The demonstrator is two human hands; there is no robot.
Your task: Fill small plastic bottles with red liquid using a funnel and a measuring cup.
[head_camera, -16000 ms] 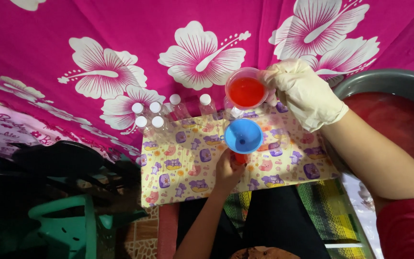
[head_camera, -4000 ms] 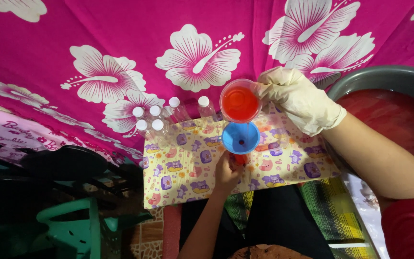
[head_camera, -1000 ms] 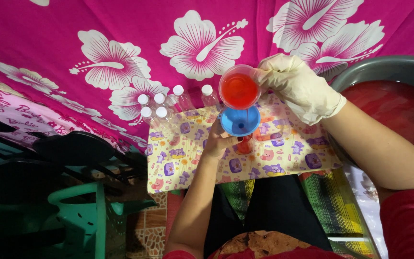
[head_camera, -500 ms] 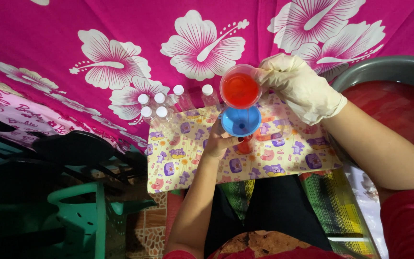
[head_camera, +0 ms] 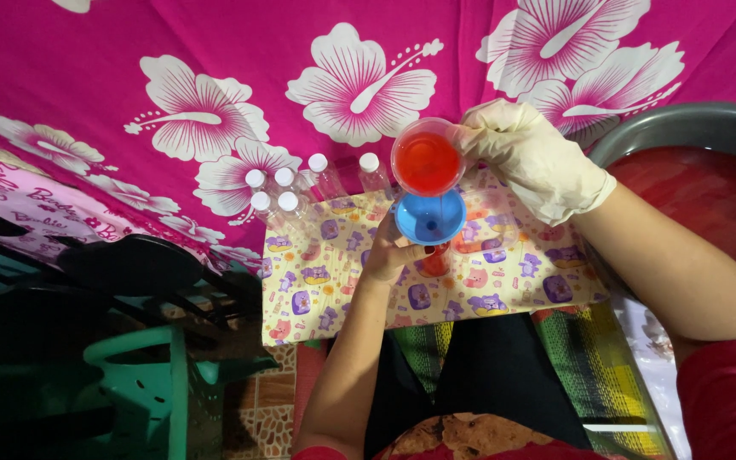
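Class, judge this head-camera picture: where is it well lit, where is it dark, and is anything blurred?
Head view: the pink floral cloth, gloved right hand and cup of red liquid are bright and sharp; the lower left, around the green plastic chair, is in deep shadow; wide-angle edges bend slightly.

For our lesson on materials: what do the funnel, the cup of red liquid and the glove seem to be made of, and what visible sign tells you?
Blue funnel: likely moulded plastic, with an even, opaque, smooth colour.
Cup: probably clear plastic, as its thin see-through rim shows the red liquid.
Glove on the right hand: seemingly latex or a similar rubber, cream, matt, thin and wrinkled over the fingers.
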